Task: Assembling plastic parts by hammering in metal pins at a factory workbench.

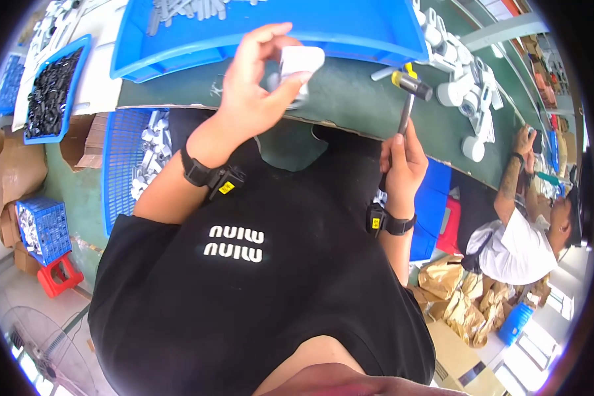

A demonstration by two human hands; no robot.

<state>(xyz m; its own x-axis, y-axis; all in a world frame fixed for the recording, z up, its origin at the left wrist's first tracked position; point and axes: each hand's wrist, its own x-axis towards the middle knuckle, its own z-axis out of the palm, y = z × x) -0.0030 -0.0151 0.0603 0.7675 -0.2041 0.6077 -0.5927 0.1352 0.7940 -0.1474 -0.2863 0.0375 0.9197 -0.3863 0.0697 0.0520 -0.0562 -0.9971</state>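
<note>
My left hand is raised over the near edge of the green bench. Its thumb and fingers are closed around a small white plastic part, rounded at one corner. The fingers hide some of the part, and its lower end is blurred. To the right, my right hand is wrapped round the handle of a mallet. The mallet's yellow and black head points up and away from me, above the bench top. White part and mallet are apart.
A large blue tray with grey strips stands beyond my hands. White parts lie in a heap at right. A blue tray of black pieces and a blue crate are at left. At far right a person works.
</note>
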